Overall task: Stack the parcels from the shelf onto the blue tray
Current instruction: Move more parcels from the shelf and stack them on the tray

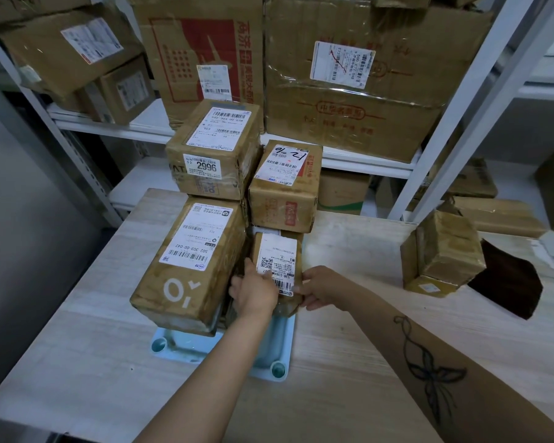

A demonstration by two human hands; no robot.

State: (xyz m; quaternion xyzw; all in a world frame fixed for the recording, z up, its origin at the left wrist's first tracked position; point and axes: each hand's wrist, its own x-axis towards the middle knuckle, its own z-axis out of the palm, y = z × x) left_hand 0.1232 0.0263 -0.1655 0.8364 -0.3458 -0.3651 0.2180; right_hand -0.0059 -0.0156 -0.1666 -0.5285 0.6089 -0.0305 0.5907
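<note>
Small parcel (277, 262): on the blue tray (283, 350), front right, touching the stacked boxes.
Left hand (253, 294): fingers curled round the parcel's left edge.
Right hand (320, 289): fingers clamped on its near right corner.
Stack: long box (189, 260) alongside, box marked 2996 (215, 151) on top behind.
Table (349, 362): one loose box (442, 254) well to the right.

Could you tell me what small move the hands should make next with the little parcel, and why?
Probably settle the small parcel flat, then let go: the left hand and right hand grip its sides, and it sits over the front right of the blue tray, beside the large parcel.
</note>
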